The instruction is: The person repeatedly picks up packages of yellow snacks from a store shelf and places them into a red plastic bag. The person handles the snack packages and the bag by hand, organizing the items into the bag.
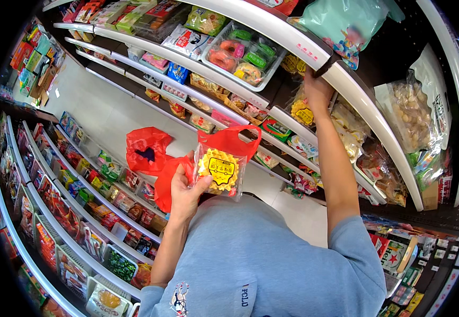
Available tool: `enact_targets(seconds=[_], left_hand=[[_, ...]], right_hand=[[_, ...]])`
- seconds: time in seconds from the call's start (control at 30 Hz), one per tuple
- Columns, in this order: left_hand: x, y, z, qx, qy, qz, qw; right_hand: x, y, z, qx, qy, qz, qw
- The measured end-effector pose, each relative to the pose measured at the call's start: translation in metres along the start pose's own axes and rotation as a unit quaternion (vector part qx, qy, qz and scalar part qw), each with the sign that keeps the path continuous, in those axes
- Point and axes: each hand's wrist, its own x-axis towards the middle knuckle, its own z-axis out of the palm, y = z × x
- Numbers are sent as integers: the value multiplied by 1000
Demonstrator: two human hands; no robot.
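Observation:
My left hand (187, 190) grips a clear packet of yellow waffle biscuits (221, 170), its thumb on the packet's lower left corner. A red plastic bag (166, 186) also hangs from this hand, with its handle loop (249, 136) spread behind the packet. Inside the bag's far part a dark purple patch shows. On the other side, my right hand (317, 93) reaches into a shelf on the right. It is beside similar waffle packets (302, 111), and another yellow packet (294, 64) lies just beyond it. The fingers are mostly hidden, so their grip is unclear.
A white plastic basket (267, 88) with packed ring-shaped snacks stands left of my right hand. White shelf edges (292, 35) curve around that arm. Across the tiled floor (106, 95), another rack (67, 222) of packaged snacks runs along my left side.

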Motion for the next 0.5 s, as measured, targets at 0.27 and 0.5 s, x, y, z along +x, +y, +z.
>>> enact_targets(seconds=[0.27, 0.5], left_hand=[[-4, 5, -9, -18, 13, 24, 999], [-7, 8, -13, -18, 30, 44, 998]], right_hand=[[60, 49, 69, -170, -150, -128, 966], [78, 34, 59, -222, -71, -290, 928]])
